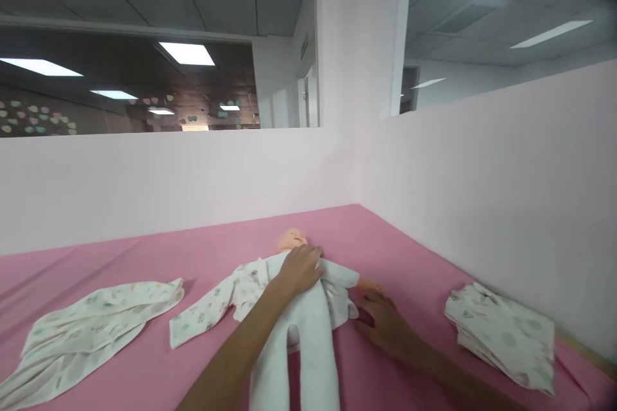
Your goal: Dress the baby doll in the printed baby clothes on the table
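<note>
A baby doll (292,239) lies on its back on the pink table cover (409,250), head away from me, dressed in a white one-piece suit (313,334). A patterned garment (212,305) is spread under it, one sleeve stretched out to the left. My left hand (299,268) rests palm down on the doll's chest near the collar, fingers curled over the cloth. My right hand (383,324) lies on the table beside the doll's right arm, fingers reaching the garment's edge at the doll's side.
A loose patterned garment (91,327) lies crumpled at the left. A folded stack of similar clothes (504,334) sits at the right near the table edge. Pale partition walls (482,173) close off the back and right side.
</note>
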